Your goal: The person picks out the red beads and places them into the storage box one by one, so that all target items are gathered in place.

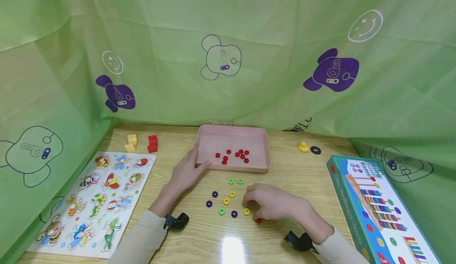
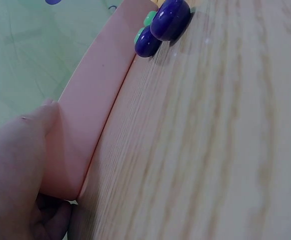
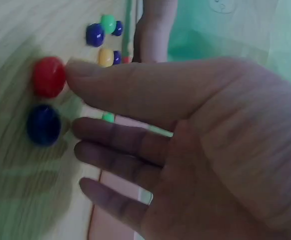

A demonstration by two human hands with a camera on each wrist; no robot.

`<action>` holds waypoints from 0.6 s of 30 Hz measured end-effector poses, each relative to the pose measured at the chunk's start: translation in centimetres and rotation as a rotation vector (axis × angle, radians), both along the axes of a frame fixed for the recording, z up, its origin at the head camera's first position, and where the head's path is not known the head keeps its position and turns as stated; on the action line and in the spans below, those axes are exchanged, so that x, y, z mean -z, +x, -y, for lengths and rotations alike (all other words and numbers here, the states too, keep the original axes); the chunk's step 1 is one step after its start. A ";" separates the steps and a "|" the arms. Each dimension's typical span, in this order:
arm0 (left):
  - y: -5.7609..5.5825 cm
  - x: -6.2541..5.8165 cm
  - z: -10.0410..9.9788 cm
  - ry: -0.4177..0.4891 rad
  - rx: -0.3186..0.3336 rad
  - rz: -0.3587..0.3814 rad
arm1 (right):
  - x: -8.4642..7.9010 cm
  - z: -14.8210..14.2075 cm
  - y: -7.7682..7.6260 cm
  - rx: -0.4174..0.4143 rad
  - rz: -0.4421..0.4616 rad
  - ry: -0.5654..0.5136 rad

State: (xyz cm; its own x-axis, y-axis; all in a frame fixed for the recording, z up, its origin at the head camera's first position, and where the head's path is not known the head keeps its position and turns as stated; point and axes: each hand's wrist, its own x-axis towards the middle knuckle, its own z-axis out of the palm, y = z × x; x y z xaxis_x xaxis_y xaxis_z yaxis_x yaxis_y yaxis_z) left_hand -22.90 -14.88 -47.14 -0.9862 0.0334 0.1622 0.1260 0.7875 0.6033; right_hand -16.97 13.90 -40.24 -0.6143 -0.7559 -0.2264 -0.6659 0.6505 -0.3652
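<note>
My left hand (image 1: 186, 172) grips the front left corner of a pink tray (image 1: 263, 170), its thumb on the front wall and its other fingers around the corner, as the left wrist view shows. Several small red rings (image 1: 246, 160) lie inside the tray. My right hand (image 1: 272, 201) is low over the table, right of the loose rings. In the right wrist view its thumb tip is right at a red ring (image 3: 49, 77), and its fingers reach loosely toward a dark blue ring (image 3: 44, 125) beside that one. The hand partly covers both in the head view.
Loose purple (image 1: 234, 213), yellow (image 1: 226, 201) and green rings (image 1: 221, 211) lie before the tray. A sticker-like picture board (image 1: 96, 200) is at left, with yellow (image 1: 131, 143) and red blocks (image 1: 152, 143) behind. A game box (image 1: 381, 212), yellow duck (image 1: 303, 147) and black chip (image 1: 315, 150) are right.
</note>
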 end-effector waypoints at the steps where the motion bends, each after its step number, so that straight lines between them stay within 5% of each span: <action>1: 0.0 0.0 0.0 0.001 0.000 0.001 | 0.1 -0.3 0.0 -0.004 0.004 0.009; 10: 0.0 -0.1 -0.1 0.008 -0.001 0.000 | -0.1 -1.0 -0.3 0.017 0.120 0.032; 18: -0.1 0.1 0.0 0.006 0.007 -0.013 | 0.3 -0.7 -0.2 -0.002 0.052 0.040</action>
